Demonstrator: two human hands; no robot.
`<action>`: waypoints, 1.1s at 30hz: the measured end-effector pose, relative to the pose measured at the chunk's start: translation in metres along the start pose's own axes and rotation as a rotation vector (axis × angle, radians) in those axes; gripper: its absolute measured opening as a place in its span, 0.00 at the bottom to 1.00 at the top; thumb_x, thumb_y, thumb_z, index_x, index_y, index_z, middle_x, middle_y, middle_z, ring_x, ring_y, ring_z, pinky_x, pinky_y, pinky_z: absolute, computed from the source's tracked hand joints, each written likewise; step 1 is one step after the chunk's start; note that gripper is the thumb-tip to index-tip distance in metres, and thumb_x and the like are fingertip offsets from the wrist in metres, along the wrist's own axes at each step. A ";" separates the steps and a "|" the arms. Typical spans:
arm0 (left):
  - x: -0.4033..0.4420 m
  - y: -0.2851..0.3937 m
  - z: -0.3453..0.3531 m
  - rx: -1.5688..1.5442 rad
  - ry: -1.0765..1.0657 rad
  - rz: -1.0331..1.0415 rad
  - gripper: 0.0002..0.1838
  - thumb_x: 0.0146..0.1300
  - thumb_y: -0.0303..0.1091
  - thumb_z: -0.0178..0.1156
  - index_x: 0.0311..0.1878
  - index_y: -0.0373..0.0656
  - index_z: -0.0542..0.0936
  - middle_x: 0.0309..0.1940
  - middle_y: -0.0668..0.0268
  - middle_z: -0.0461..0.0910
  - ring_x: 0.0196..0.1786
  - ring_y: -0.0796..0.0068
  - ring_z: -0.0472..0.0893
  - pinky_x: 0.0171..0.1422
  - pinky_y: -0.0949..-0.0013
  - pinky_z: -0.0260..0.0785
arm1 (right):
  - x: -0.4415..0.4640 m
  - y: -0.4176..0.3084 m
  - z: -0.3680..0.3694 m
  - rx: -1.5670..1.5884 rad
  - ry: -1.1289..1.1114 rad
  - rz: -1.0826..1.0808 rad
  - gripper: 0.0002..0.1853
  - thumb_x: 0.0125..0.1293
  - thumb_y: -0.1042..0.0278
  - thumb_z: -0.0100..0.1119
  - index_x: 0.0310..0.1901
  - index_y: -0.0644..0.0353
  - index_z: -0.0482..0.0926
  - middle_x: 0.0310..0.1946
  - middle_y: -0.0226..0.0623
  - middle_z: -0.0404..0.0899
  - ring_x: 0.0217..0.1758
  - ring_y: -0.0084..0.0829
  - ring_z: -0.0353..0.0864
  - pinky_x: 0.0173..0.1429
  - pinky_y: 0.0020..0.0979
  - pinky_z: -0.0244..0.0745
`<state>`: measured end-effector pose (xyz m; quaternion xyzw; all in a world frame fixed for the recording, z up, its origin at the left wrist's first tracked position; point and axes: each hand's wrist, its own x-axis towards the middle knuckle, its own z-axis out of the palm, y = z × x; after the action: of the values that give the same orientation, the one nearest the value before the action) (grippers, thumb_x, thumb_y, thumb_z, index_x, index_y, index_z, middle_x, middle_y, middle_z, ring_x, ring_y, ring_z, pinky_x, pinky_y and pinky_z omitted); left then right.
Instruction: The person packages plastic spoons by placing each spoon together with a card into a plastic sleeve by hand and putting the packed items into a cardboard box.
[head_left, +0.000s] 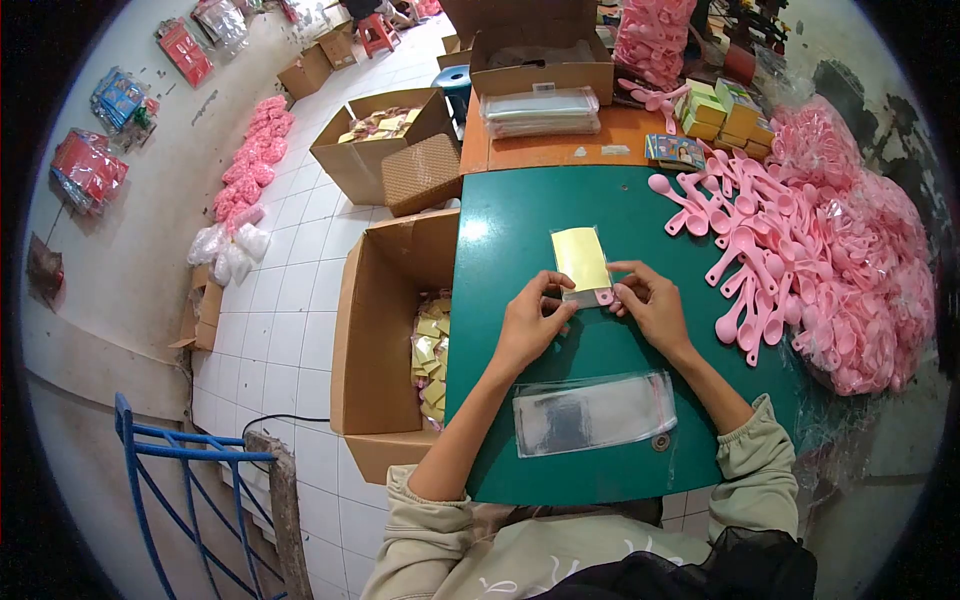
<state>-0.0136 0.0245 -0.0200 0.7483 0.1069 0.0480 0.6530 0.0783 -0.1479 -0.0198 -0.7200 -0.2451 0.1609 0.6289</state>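
Note:
A small clear plastic bag [585, 297] with a yellow card [580, 259] in it lies on the green table top. My left hand [540, 315] pinches the bag's near left edge between thumb and fingers. At the near right corner, my right hand [652, 308] has its thumb and fingertips closed on the bag's edge. A bit of pink plastic [604, 296], looking like the end of a spoon, shows between the hands; the rest of it is hidden. Closer to me lies a flat stack of clear plastic bags [597, 413].
Many pink measuring spoons [745, 235] and bundles of them [865, 270] cover the table's right side. Small boxes [735, 110] and more plastic sleeves [540, 112] stand at the back. An open carton [385, 300] with yellow-card packets stands left of the table [500, 330].

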 end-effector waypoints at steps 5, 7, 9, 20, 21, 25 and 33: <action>-0.002 0.001 0.001 0.035 0.050 -0.013 0.25 0.58 0.30 0.61 0.59 0.40 0.69 0.53 0.64 0.73 0.41 0.79 0.77 0.35 0.76 0.72 | 0.001 0.004 0.000 -0.174 -0.005 -0.016 0.16 0.62 0.77 0.52 0.52 0.63 0.76 0.28 0.32 0.77 0.26 0.20 0.77 0.32 0.21 0.75; -0.002 0.001 -0.002 0.015 0.068 -0.039 0.28 0.57 0.30 0.61 0.62 0.41 0.67 0.57 0.64 0.71 0.41 0.78 0.77 0.34 0.76 0.71 | 0.002 0.002 -0.001 -0.199 -0.001 -0.005 0.16 0.61 0.76 0.53 0.51 0.63 0.77 0.29 0.34 0.76 0.26 0.22 0.77 0.32 0.23 0.75; -0.003 0.004 -0.017 -0.007 0.087 -0.058 0.29 0.57 0.29 0.61 0.64 0.41 0.66 0.59 0.63 0.70 0.41 0.78 0.76 0.34 0.76 0.70 | 0.007 0.002 -0.004 -0.153 0.008 0.009 0.15 0.60 0.76 0.54 0.50 0.64 0.77 0.31 0.37 0.76 0.28 0.26 0.78 0.33 0.26 0.75; -0.026 -0.006 -0.088 1.063 0.896 0.206 0.20 0.58 0.34 0.59 0.55 0.44 0.73 0.53 0.55 0.71 0.49 0.56 0.75 0.51 0.58 0.69 | 0.067 0.043 -0.097 -1.262 0.308 -0.485 0.18 0.50 0.81 0.53 0.45 0.59 0.75 0.47 0.37 0.72 0.55 0.38 0.68 0.55 0.40 0.64; -0.024 0.006 -0.078 0.986 0.765 0.274 0.19 0.58 0.35 0.59 0.53 0.43 0.73 0.53 0.54 0.70 0.50 0.54 0.74 0.53 0.57 0.67 | 0.068 0.044 -0.100 -1.262 0.272 -0.498 0.17 0.50 0.80 0.53 0.45 0.58 0.75 0.46 0.37 0.72 0.54 0.38 0.68 0.54 0.40 0.64; -0.035 0.042 0.002 0.648 -0.006 0.331 0.18 0.52 0.35 0.65 0.45 0.40 0.74 0.46 0.53 0.70 0.49 0.55 0.73 0.53 0.60 0.66 | 0.061 0.016 -0.095 -1.282 0.104 -0.435 0.12 0.52 0.79 0.52 0.41 0.61 0.74 0.42 0.37 0.74 0.50 0.41 0.70 0.53 0.39 0.64; -0.054 0.030 0.056 0.637 -0.334 0.344 0.16 0.53 0.32 0.64 0.44 0.41 0.75 0.36 0.58 0.71 0.37 0.59 0.75 0.41 0.60 0.68 | 0.057 -0.050 -0.131 -0.809 0.222 -0.460 0.11 0.61 0.66 0.51 0.40 0.64 0.76 0.34 0.41 0.73 0.38 0.38 0.73 0.41 0.35 0.67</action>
<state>-0.0511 -0.0453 0.0054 0.9177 -0.1182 -0.0012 0.3793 0.1887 -0.2201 0.0543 -0.8470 -0.3723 -0.1685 0.3401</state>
